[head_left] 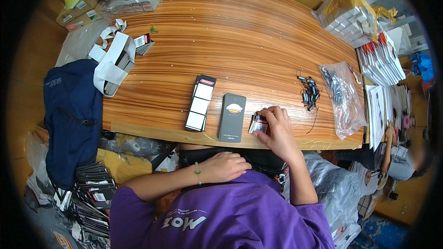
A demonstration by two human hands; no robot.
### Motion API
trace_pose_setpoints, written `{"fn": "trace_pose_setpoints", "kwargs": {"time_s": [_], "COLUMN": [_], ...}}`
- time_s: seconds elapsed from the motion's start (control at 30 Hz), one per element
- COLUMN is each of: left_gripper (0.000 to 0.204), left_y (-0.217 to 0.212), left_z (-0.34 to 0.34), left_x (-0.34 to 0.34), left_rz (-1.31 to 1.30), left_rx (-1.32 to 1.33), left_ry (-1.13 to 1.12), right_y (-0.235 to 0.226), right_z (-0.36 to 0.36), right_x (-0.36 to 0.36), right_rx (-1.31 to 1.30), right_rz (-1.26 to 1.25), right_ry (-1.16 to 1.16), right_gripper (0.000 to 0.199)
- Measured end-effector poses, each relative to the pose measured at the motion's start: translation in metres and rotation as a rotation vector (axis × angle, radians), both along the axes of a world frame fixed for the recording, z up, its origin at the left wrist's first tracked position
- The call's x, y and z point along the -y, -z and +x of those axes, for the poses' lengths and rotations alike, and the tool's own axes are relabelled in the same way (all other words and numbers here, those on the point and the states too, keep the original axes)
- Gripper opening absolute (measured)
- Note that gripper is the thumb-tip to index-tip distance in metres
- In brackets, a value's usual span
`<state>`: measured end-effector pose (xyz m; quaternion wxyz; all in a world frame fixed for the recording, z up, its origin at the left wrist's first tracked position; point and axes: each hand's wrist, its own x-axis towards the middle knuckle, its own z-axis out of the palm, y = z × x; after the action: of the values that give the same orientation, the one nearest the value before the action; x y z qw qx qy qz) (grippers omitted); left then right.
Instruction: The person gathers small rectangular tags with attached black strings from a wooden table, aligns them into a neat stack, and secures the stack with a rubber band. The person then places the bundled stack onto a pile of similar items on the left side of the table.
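My right hand [279,131] curls over a small stack of dark labels [260,124] near the table's front edge, thumb on the near side and fingertips at the far side. To its left lies a stack of long dark grey hang tags [232,119] with an oval logo. Further left is a slightly fanned stack of black tags with white panels [200,105]. My left hand [225,166] rests palm down on my lap, below the table edge, with fingers loosely extended and nothing visible in it.
Black cords [310,93] lie right of my right hand, beside a clear plastic bag [340,97]. At left are a white box of tags [114,67] and a navy cloth bag [74,115]. White booklets [380,62] line the right side. Another person [401,157] sits far right.
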<state>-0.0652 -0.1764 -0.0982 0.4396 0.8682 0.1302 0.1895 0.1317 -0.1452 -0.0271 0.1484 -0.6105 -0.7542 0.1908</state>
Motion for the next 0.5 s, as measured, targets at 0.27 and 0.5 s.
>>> {"fn": "trace_pose_setpoints", "kwargs": {"time_s": [0.27, 0.5], "left_gripper": [0.016, 0.017], "left_y": [0.0049, 0.0067], "left_z": [-0.0010, -0.0017], "left_x": [0.0020, 0.0020], "left_rz": [0.034, 0.061], "left_rx": [-0.068, -0.119], "left_ry": [0.041, 0.045], "right_y": [-0.0028, 0.0005], "right_z": [-0.0052, -0.0058], "right_x": [-0.0006, 0.0028], "right_rx": [-0.040, -0.022], "right_rz": [-0.082, 0.020], "right_ry": [0.056, 0.031], "right_gripper": [0.048, 0.046]}}
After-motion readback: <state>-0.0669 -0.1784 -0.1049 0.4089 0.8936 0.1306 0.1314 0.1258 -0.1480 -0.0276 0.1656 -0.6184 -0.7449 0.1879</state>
